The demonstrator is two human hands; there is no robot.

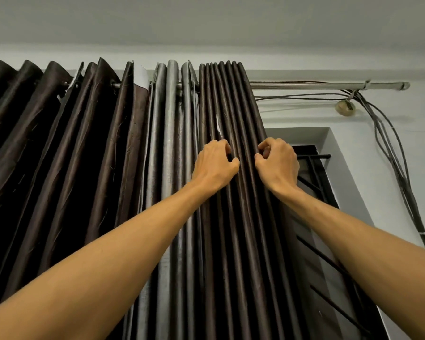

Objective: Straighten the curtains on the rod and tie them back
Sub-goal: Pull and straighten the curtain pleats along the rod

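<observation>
The left hand (214,165) is gripping the tightly bunched brown curtain (233,99), its fingers curling into the folds and its thumb pressing against a pleat. The right hand (277,163) is pinching the bundle's outer right edge, with its fingers curled round the last folds. The two hands are sitting near each other, a few pleats between them, well below the rod (329,85).

To the right of the bundle the rod is running bare as far as its capped end, giving open room along it. On the left a grey curtain (168,143) is hanging just beside the bundle. Beyond it a looser brown panel (59,148) is spreading in wide, uneven folds, its top edge dipping and torn in places.

Dark cables (390,148) are trailing under the rod, bunching at a tie near its end and drooping down the pale wall (378,57) past a small round fitting (345,107). Black window bars (314,168) are showing in a recess behind the right hand. The cloth is shining like satin in narrow straight ribs, and the rod is looking like dull metal.
</observation>
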